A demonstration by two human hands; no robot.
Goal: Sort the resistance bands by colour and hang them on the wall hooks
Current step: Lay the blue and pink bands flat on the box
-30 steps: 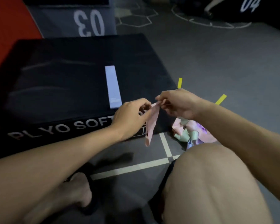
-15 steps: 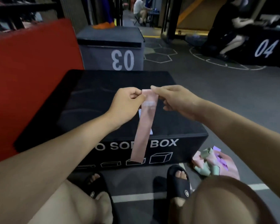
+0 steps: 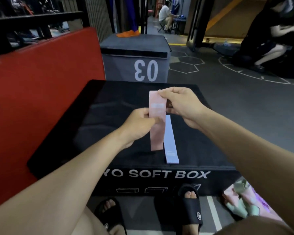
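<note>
Evidently early: both the left hand (image 3: 139,126) and right hand (image 3: 182,106) pinch a pink band (image 3: 157,131); one lilac band (image 3: 171,146) laid out at frame centre, unsorted pile (image 3: 244,204) lower right, nothing hung.

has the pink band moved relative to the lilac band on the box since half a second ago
Yes. The pink band now lies left of the lilac band on the black box, no longer hanging over it.

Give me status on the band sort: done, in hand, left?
Done: one lilac band lies flat on the black soft box. In hand: the left hand and right hand hold a pink band over the box, beside the lilac one. Left: a pile of pink and green bands on the floor; nothing is hung, no hooks in view.
</note>
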